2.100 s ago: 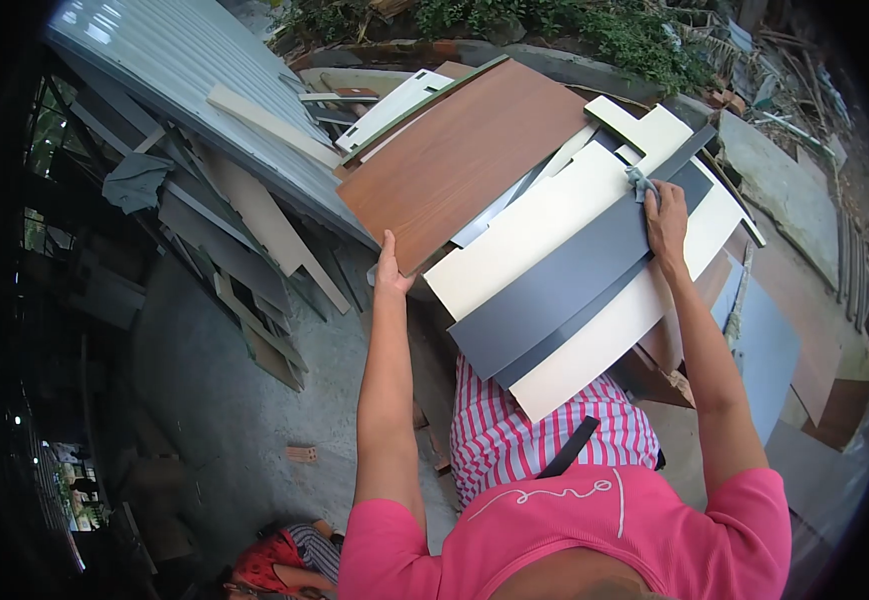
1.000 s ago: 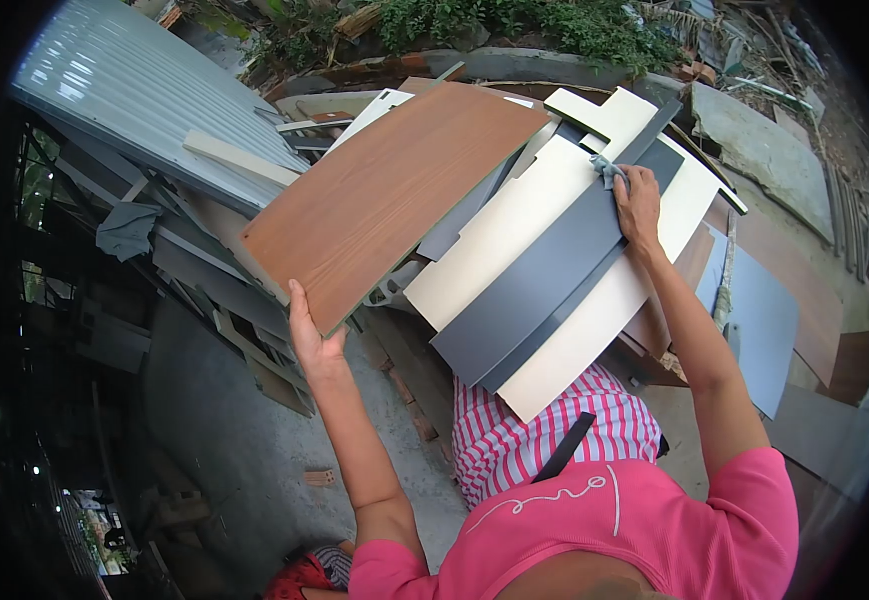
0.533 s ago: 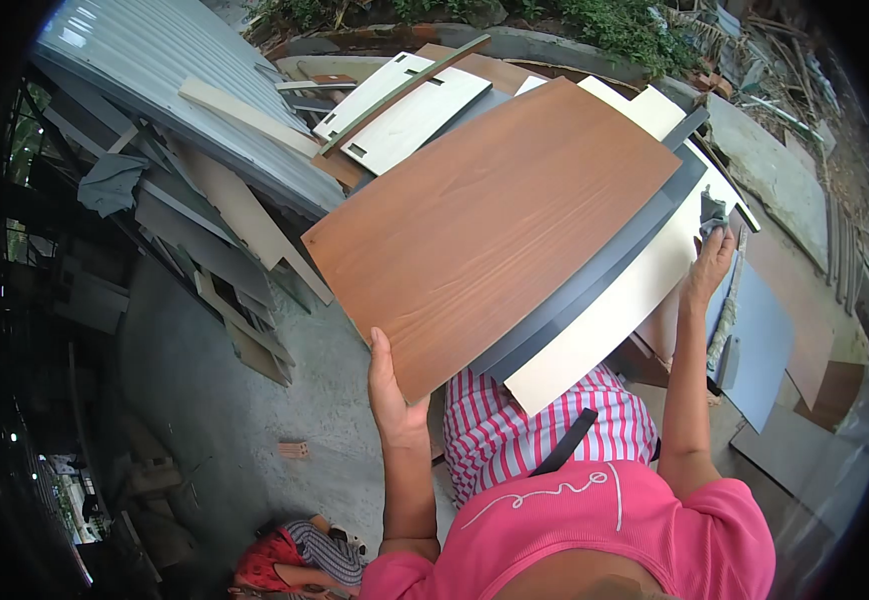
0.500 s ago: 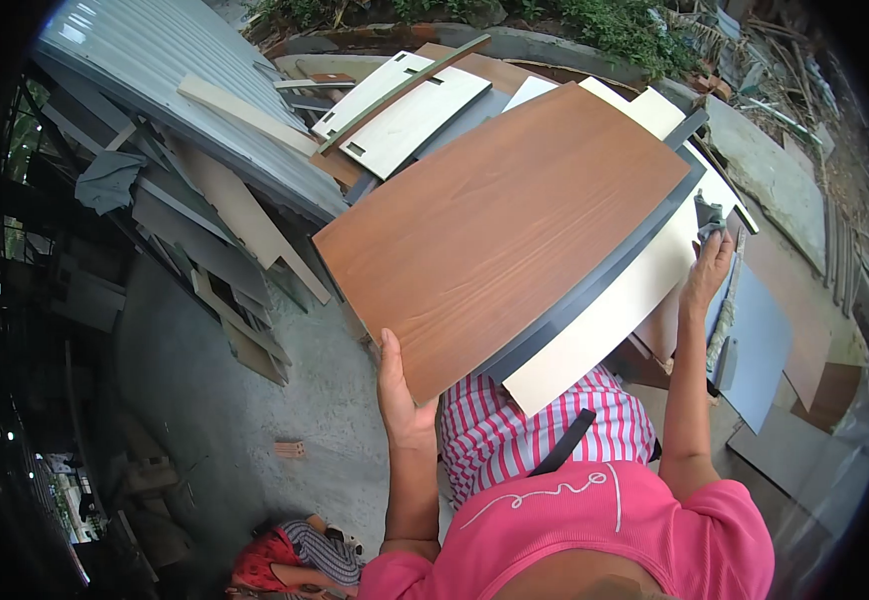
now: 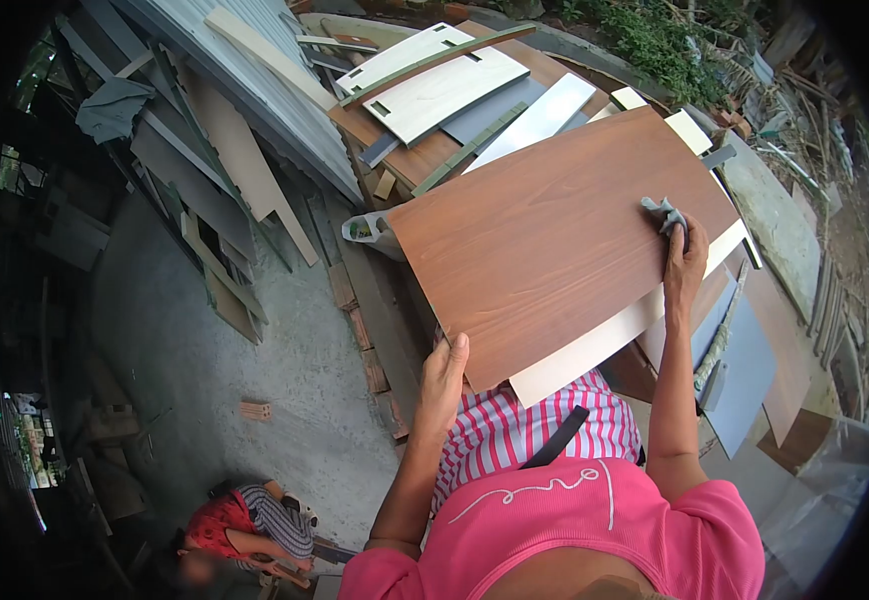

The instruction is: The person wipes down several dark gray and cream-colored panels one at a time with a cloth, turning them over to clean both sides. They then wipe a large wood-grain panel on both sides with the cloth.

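Observation:
A brown wood-grain board [image 5: 555, 240] lies tilted in front of me, over a cream board [image 5: 595, 340] that sticks out on its near side. My left hand [image 5: 445, 375] grips the brown board at its near left corner, thumb on top and fingers out of sight beneath. On the right part of the same board, my right hand [image 5: 687, 255] is closed on a crumpled grey cloth [image 5: 665, 213] against the surface.
A white board with slots [image 5: 435, 85] and other panels lie behind. Boards lean at the left beside a corrugated metal sheet [image 5: 255, 90]. Another person [image 5: 245, 525] crouches at the lower left, near a brick [image 5: 255, 410]. Grey-blue panels [image 5: 740, 370] lie at the right.
The brown board has shifted right and turned to lie more over the cream board. My right hand has brought the cloth from beyond the board's right edge onto its surface.

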`<action>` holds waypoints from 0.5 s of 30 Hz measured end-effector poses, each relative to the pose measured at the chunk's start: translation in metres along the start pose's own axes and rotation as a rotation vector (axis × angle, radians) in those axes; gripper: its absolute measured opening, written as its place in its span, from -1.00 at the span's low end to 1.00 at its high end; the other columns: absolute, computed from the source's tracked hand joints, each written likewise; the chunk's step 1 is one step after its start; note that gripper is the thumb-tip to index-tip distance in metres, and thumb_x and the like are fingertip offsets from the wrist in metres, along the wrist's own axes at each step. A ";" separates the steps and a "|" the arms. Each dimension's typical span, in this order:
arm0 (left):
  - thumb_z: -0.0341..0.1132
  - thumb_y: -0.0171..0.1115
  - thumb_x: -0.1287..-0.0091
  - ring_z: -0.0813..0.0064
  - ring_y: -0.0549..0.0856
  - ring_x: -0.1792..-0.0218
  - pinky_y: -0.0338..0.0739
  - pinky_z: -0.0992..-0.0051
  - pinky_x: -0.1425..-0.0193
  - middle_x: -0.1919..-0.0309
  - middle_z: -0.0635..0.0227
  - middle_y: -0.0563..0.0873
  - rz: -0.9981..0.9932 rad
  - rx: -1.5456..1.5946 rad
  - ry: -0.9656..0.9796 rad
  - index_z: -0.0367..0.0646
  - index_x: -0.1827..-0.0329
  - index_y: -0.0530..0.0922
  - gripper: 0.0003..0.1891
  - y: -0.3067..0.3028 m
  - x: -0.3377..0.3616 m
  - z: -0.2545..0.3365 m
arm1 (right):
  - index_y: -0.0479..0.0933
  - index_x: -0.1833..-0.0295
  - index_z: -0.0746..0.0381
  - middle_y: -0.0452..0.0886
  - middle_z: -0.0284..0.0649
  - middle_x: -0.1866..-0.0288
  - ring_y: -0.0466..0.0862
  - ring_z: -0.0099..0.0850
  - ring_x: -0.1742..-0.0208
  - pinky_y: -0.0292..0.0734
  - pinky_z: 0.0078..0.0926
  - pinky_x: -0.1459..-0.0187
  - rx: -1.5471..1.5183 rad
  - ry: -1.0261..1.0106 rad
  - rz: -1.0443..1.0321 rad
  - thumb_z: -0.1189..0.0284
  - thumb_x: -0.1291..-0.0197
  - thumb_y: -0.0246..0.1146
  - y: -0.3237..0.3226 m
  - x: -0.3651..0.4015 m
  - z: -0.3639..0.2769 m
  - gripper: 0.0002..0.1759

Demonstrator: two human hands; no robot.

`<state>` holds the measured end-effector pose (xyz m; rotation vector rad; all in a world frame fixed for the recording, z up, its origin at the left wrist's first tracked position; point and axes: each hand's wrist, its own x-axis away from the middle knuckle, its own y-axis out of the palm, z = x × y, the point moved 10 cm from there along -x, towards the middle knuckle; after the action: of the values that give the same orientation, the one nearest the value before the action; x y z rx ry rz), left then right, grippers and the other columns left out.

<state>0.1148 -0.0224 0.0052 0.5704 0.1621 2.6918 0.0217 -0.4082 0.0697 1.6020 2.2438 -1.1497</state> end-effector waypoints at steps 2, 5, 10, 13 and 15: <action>0.05 -0.04 -0.44 0.49 0.64 0.34 0.56 0.54 0.27 0.37 0.13 0.64 -0.025 -0.236 -0.076 -0.34 0.16 0.49 -0.50 -0.013 0.002 0.004 | 0.54 0.03 0.27 0.57 -0.13 0.04 0.53 -0.21 -0.04 0.35 -0.32 -0.12 -0.018 0.018 -0.024 0.41 -0.28 0.12 0.002 0.000 -0.002 -0.77; 0.07 -0.05 -0.43 0.57 0.52 0.76 0.47 0.56 0.53 0.82 0.28 0.54 -0.001 -0.534 -0.012 -0.25 0.51 0.45 -0.46 -0.019 0.003 0.021 | 0.54 0.03 0.28 0.58 -0.11 0.05 0.53 -0.21 -0.05 0.35 -0.33 -0.12 0.028 0.003 -0.081 0.39 -0.28 0.12 0.007 -0.004 0.000 -0.76; 0.03 -0.08 -0.46 0.50 0.62 0.28 0.55 0.44 0.18 0.31 0.24 0.60 0.213 -0.430 0.195 -0.30 0.09 0.42 -0.54 -0.054 -0.020 0.024 | 0.54 0.03 0.26 0.55 -0.11 -0.03 0.54 -0.23 -0.06 0.38 -0.34 -0.11 0.067 0.106 -0.150 0.40 -0.29 0.11 0.014 0.006 -0.002 -0.77; 0.06 -0.13 -0.46 0.38 0.44 -0.16 0.37 0.33 -0.22 -0.12 0.14 0.42 0.210 -0.146 0.197 -0.30 -0.26 0.24 -0.42 -0.036 -0.031 0.010 | 0.54 0.09 0.28 0.50 -0.08 -0.11 0.54 -0.23 -0.09 0.39 -0.30 -0.15 -0.064 0.014 -0.246 0.43 -0.26 0.14 0.021 0.023 -0.069 -0.81; 0.16 -0.11 -0.42 0.24 0.36 -0.25 0.25 0.33 -0.32 -0.24 -0.04 0.33 0.179 -0.089 0.150 -0.39 -0.32 0.16 -0.28 -0.019 -0.040 -0.001 | 0.51 0.14 0.28 0.45 -0.06 -0.17 0.49 -0.17 -0.18 0.30 -0.19 -0.25 -0.214 0.095 -0.473 0.50 -0.19 0.18 0.041 0.055 -0.117 -0.86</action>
<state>0.1544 -0.0200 -0.0141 0.3722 0.0317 2.8992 0.0682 -0.2854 0.1021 1.0986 2.7919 -0.8898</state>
